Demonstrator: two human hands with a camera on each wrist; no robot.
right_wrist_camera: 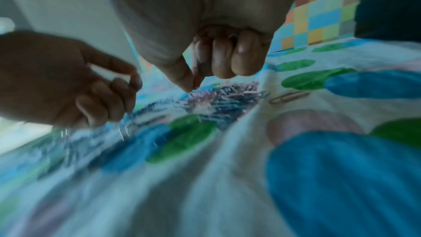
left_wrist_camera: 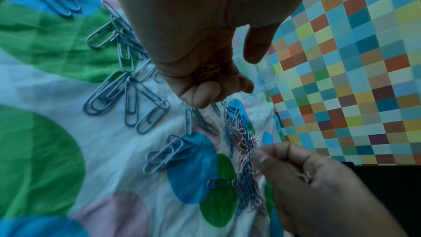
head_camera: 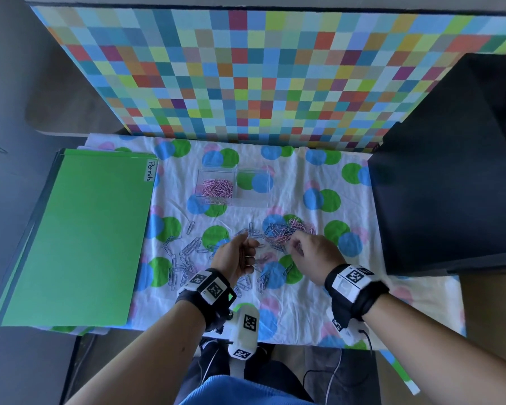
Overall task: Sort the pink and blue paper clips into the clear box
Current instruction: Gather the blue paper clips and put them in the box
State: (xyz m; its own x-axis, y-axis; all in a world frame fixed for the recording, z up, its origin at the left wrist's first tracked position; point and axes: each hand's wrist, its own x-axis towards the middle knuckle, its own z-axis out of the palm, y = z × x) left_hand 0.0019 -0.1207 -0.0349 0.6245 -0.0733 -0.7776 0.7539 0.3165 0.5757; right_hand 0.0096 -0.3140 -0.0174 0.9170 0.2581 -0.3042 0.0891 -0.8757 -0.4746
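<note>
Both hands work a mixed pile of pink and blue paper clips [head_camera: 284,233] on the table. The left hand [head_camera: 237,255] cups pink clips in curled fingers; the right hand [head_camera: 313,252] pinches more. The clear box [head_camera: 251,200] sits beyond, pink clips in its left compartment. Tangled blue clips may ride along.

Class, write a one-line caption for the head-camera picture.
Both hands, left hand and right hand, gather paper clips; the clear box holds pink ones.

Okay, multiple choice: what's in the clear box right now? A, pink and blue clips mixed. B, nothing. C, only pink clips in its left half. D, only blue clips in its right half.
C: the clear box holds a heap of pink clips in its left half; its right half shows only cloth.
</note>
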